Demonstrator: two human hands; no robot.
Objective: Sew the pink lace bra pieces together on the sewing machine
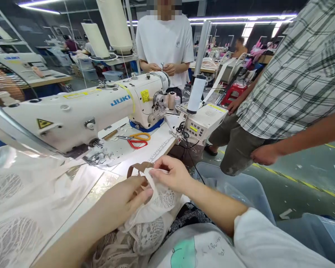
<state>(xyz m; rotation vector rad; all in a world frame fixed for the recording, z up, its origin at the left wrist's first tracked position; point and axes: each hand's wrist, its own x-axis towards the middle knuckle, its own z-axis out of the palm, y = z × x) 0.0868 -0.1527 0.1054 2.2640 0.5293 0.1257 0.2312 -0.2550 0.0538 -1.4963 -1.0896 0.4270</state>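
Note:
My left hand [128, 195] and my right hand [170, 173] are close together over my lap, both closed on a cream lace garment [167, 199]. My right thumb and fingers pinch its upper edge, while the left thumb and fingers grip the fabric just beside. A brown strip [134, 169] loops out behind the fingers; whether it is joined to the garment I cannot tell. The lower part of the cloth hangs into my lap. Left of my hands, more pale lace fabric [39, 208] is spread on the table below the sewing machine [100, 102].
Scissors [138, 140] with orange and red handles lie on the machine bed. A control box [203, 121] is fixed at the table's right edge, above a clear plastic bin [240, 186]. One person [164, 41] stands behind the machine; another in a plaid shirt [301, 82] stands at right.

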